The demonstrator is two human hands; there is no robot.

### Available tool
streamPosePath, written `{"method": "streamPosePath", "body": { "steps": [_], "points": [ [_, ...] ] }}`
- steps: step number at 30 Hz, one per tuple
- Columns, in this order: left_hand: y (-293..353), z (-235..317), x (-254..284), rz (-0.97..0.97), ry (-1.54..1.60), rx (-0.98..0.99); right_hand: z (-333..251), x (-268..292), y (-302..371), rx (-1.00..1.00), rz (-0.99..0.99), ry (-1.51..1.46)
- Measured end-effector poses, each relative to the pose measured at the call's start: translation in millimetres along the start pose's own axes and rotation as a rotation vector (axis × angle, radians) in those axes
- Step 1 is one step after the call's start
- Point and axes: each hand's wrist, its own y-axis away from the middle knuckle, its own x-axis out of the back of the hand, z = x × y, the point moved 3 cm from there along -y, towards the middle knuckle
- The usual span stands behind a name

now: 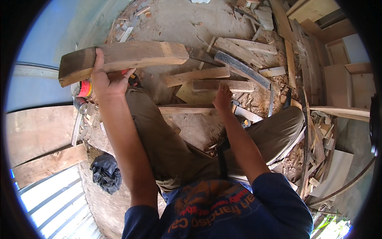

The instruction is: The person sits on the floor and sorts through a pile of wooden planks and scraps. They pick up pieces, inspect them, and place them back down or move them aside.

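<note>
My left hand [108, 82] grips a thick, slightly curved wooden block [139, 55] from below, thumb against its near face. The block is raised over my left knee and lies crosswise, with a darker left end and a paler band near the right. My right hand [223, 98] is closed, fingers curled, at the near edge of a shorter wooden piece [242, 86]. Whether it grips that piece or something small is hidden. Just beyond lies another wooden piece [197, 76], and a long board [186, 109] lies on the near side.
Offcuts, including a dark-edged plank [243, 70], are heaped at the far right. A red-and-yellow-labelled can [84, 88] stands by my left knee. A black plastic bag [106, 174] sits at the near left. Wooden frames [338, 83] line the right side; a bluish panel [51, 44] stands left.
</note>
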Motion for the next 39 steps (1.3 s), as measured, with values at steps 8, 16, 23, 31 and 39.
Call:
{"method": "streamPosePath", "body": {
  "steps": [8, 16, 23, 31, 39],
  "points": [
    [0, -9, 2, 0.045, -0.063, 0.013, -31, -11, 3, 0.429, -0.408, -0.195],
    [0, -3, 16, 0.031, -0.035, 0.036, -48, -43, 64, 0.566, -0.556, -0.031],
    [-2, 27, 42, 0.011, 0.021, 0.031, -51, 0, -5, 0.436, -0.257, -0.136],
    [1, 43, 59, 0.083, -0.133, -0.079, -61, 81, -119, 0.319, 0.224, 0.088],
    [1, 23, 57, 0.031, -0.239, -0.02, 32, -15, -15, 0.12, -0.091, 0.171]
  ]
}}
